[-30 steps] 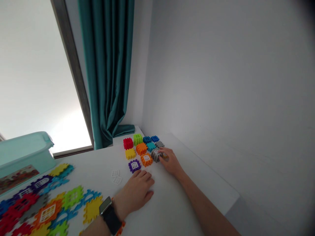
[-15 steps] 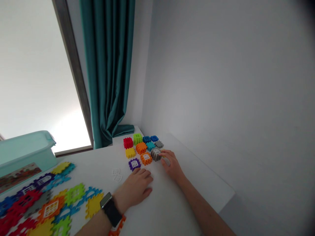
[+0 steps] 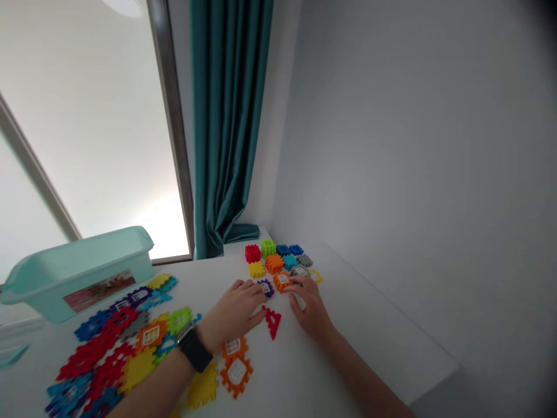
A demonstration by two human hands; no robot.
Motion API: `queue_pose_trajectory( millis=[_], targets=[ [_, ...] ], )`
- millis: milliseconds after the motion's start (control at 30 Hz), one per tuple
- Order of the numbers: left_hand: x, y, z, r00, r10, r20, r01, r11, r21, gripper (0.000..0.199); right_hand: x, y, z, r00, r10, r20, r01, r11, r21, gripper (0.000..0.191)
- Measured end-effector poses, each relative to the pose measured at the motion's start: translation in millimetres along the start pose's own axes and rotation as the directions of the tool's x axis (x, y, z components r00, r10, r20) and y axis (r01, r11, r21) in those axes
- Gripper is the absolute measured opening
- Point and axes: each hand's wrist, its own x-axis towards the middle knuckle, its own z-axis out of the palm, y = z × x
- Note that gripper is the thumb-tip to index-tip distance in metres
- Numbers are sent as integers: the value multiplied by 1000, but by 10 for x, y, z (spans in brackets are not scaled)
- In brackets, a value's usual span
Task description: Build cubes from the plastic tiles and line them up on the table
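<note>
My left hand (image 3: pixel 237 307), with a dark watch on its wrist, lies over the white table beside the purple piece (image 3: pixel 265 288). A red triangular piece (image 3: pixel 272 322) is at its thumb; whether it is gripped is unclear. My right hand (image 3: pixel 310 305) has its fingers bent and apart at the orange stack (image 3: pixel 282 281) and the grey stack (image 3: pixel 300 271). Behind them stand a red stack (image 3: pixel 253 253), a lime stack (image 3: pixel 268 248), a yellow stack (image 3: pixel 256 269) and another orange stack (image 3: pixel 274 263).
A mint-green basin (image 3: pixel 143 258) stands at the left. Many loose interlocking pieces, such as a yellow one (image 3: pixel 203 386) and an orange one (image 3: pixel 237 373), spread over the left and front of the table (image 3: pixel 313 377). A teal curtain (image 3: pixel 230 116) hangs behind.
The view has turned left, showing more of the basin. A red triangular piece now shows by my left hand, and a yellow outline piece beyond my right hand. My right hand has shifted toward the orange stack.
</note>
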Motion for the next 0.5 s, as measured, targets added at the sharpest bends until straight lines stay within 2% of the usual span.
queue_pose_trajectory(
  millis=[333,500],
  targets=[
    [-920,-509,-205,976,-213,-32,215,974,72,13,211,-606,411,986,-76,148,54,988,144,19],
    [-1299,-664,-242,956,-287,-56,291,953,79,11,362,-902,622,956,-127,265,72,976,206,20]
  ],
)
